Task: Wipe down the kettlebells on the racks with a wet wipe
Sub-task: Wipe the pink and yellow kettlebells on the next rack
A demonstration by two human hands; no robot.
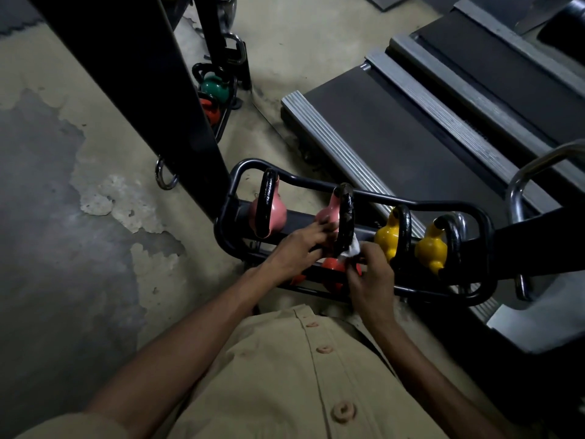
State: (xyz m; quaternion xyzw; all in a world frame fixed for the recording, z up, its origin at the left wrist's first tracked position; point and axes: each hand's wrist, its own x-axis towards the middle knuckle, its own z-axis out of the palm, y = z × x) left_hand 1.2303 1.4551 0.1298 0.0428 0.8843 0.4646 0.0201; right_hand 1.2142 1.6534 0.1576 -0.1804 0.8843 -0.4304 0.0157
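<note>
Gym floor was rough concrete (95, 153) with the paint peeling off in patches, pretty dim overall.

Right fingertips (349, 264) were pinched together on a white wet wipe (352, 248), pressing it against the lower part of the black handle (346, 223) of the second pink kettlebell (327, 213), just below mid-frame. Right hand (370, 280) was curled around the wipe from below. Left fingers (319, 231) were stretched out fairly straight and laid against the pink body of that same bell, on the other side of the handle, so the left hand (297, 251) was resting on it rather than wrapped around anything.

That bell sat on the top tier of a black tube rack (316, 182), with another pink kettlebell (275, 213) to its left and two yellow kettlebells (387, 237) to its right. Red kettlebells (332, 266) peeked out from the tier underneath, partly hidden by the hands.

Further out: a beige button shirt (285, 375) at the bottom, treadmills (395, 122) across the upper right, a thick black post (142, 74) upper left, and a green kettlebell (215, 87) on another rack behind it.
</note>
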